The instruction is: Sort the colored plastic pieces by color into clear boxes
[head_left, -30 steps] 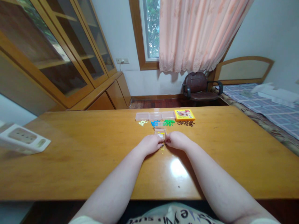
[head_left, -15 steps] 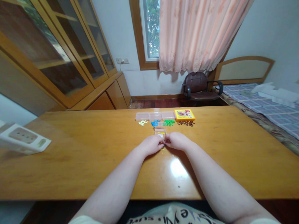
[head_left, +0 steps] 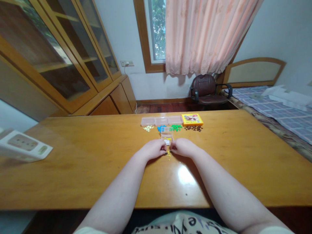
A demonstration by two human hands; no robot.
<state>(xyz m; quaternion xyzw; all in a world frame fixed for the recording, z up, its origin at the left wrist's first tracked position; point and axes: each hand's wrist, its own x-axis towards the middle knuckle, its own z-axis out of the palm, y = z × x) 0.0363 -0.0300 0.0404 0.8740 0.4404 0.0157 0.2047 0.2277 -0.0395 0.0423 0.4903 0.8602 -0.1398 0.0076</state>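
Note:
My left hand [head_left: 154, 149] and my right hand [head_left: 182, 147] rest on the wooden table, facing each other with a narrow gap between. The fingers of both are curled in and closed; anything held in them is too small to make out. Small yellow pieces [head_left: 168, 153] lie in the gap at the fingertips. Just beyond stands a small clear plastic box [head_left: 167, 131] with its lid raised. Inside it are yellow pieces [head_left: 167, 138] and something white [head_left: 167, 142], partly hidden by my hands.
Behind the box lie piles of cream pieces [head_left: 148, 128], blue pieces [head_left: 161, 128], green pieces [head_left: 175, 127] and brown pieces [head_left: 193, 128]. Further back are clear plastic boxes [head_left: 161, 121] and a yellow box [head_left: 192, 119]. A white box [head_left: 25, 145] stands at the left.
My hands have moved apart from each other, the left one shifting left. The yellow pieces between the fingertips now show more fully. The camera view has shifted slightly.

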